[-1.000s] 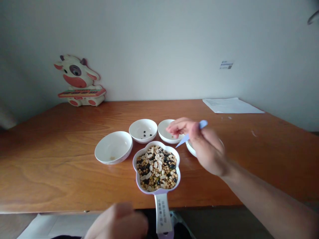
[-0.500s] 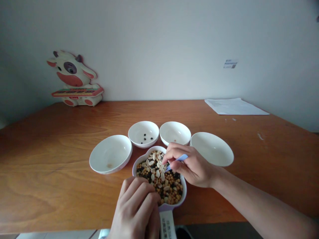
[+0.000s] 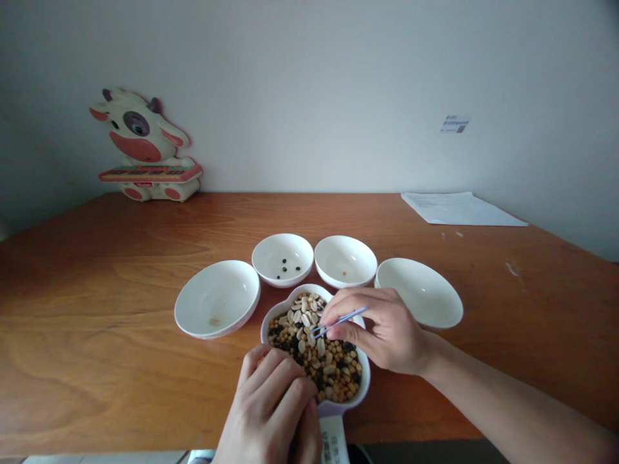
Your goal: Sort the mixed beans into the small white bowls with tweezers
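My right hand (image 3: 377,325) pinches blue-purple plastic tweezers (image 3: 342,319) over a lobed dish (image 3: 365,380) with a white inside and a purple outside. The tweezers' two tips point down-left at the peanut halves (image 3: 305,316); whether they touch one I cannot tell. Mixed in the dish are yellow beans (image 3: 345,386), dark seeds and pale peanut halves. My left hand (image 3: 273,406) is closed at the dish's front left rim, fingers curled, with the thumb and fingertips partly hidden. Beneath the dish's front edge, a white label with printed characters (image 3: 333,441) shows beside that hand.
Four white bowls curve behind the dish: a left bowl (image 3: 193,303) with a tan piece, one (image 3: 268,248) with several black seeds, one (image 3: 358,254) with a small reddish piece, and a right bowl (image 3: 435,296). A cow toy keyboard (image 3: 149,174) and paper sheets (image 3: 464,209) stand farther back.
The tweezers have turned in my right hand, so both thin arms now show edge-on. Their tips have shifted slightly left over the peanuts. My left hand stays at the dish's rim.
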`<state>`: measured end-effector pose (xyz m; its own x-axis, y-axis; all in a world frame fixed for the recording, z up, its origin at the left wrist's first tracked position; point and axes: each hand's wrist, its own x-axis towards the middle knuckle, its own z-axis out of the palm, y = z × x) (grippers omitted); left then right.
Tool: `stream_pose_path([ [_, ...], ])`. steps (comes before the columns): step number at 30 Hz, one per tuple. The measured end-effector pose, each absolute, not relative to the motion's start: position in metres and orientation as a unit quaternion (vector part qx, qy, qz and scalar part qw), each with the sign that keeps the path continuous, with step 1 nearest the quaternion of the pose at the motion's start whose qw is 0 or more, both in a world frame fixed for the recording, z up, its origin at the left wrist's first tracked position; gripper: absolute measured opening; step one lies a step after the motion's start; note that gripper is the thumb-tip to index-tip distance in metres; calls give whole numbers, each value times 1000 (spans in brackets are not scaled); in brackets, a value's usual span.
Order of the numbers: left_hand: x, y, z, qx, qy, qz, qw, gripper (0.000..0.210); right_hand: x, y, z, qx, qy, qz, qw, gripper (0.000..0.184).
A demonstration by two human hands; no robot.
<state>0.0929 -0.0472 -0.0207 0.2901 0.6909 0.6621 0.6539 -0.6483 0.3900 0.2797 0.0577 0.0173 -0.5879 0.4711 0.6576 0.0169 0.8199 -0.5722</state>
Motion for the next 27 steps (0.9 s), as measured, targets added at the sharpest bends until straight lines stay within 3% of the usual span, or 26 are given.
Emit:
stream_pose_path([
  [6,94,-45,-17,813,411,411,33,20,277,57,12,-165,-869,226,408,5],
  [13,92,-48,-19,819,420,389,40,19,282,58,13,-172,-829,227,482,12],
  [27,95,-48,-15,824,420,377,53,19,280,60,11,-180,-841,237,453,15],
])
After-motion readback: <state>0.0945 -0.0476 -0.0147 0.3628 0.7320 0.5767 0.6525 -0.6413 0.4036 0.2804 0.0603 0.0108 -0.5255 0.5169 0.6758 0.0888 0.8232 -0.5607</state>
